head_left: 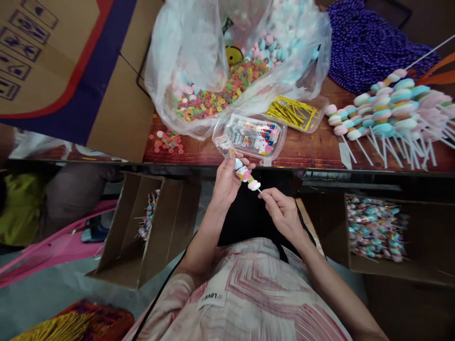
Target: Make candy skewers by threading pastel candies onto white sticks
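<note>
My left hand (226, 183) is wrapped round the upper part of a marshmallow stick (254, 184), a white stick threaded with pink, white, blue and green sweets. A printed patch with coloured dots covers its middle; I cannot tell if it is a bag or a label. My right hand (282, 212) pinches the bare lower end of the stick. Just beyond my hands, on the table edge, lies a clear plastic tub (279, 146) of printed bags or labels (250, 135). Beside it, another clear tub (322, 113) carries gold twist ties (293, 112).
Gummy rings (209, 102) and marshmallows fill a large plastic bag (185, 42). Several marshmallow sticks (391, 109) are piled at right, near purple cord (362, 42). Open cardboard boxes stand below at left (167, 227) and right (423, 237). A big carton (53, 61) blocks the left.
</note>
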Action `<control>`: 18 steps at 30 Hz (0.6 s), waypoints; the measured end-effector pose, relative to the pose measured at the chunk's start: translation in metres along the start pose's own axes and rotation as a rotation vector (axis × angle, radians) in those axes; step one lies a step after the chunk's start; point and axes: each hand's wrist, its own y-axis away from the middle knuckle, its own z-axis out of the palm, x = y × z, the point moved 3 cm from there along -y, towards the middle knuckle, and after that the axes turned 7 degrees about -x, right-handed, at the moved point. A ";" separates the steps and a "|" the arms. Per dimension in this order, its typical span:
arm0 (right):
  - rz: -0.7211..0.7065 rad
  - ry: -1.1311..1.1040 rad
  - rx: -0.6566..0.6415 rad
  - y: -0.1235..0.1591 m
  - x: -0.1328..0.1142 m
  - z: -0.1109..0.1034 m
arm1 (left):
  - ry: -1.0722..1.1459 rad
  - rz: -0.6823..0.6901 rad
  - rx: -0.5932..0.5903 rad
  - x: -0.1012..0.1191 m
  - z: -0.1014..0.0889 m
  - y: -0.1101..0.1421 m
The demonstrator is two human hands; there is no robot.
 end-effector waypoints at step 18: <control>0.281 -0.450 -0.140 0.001 0.000 -0.020 | -0.088 -0.055 0.076 -0.009 -0.006 -0.003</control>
